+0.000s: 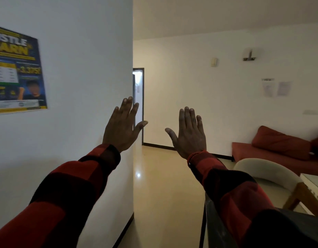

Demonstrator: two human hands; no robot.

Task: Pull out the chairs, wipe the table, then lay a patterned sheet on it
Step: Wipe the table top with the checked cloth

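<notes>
My left hand (122, 125) and my right hand (187, 132) are raised in front of me, backs toward the camera, fingers spread, holding nothing. Both arms wear red and black checked sleeves. At the lower right a cream chair (267, 173) with wooden legs stands against a pale table (313, 184), of which only a corner shows. A second, dark chair back (215, 224) sits under my right forearm. No cloth or patterned sheet is in view.
A white wall corner with a poster (16, 72) stands close on my left. A shiny tiled floor (161, 190) runs ahead to a dark-framed doorway (139, 104). A red sofa (279, 151) with cushions lines the far right wall.
</notes>
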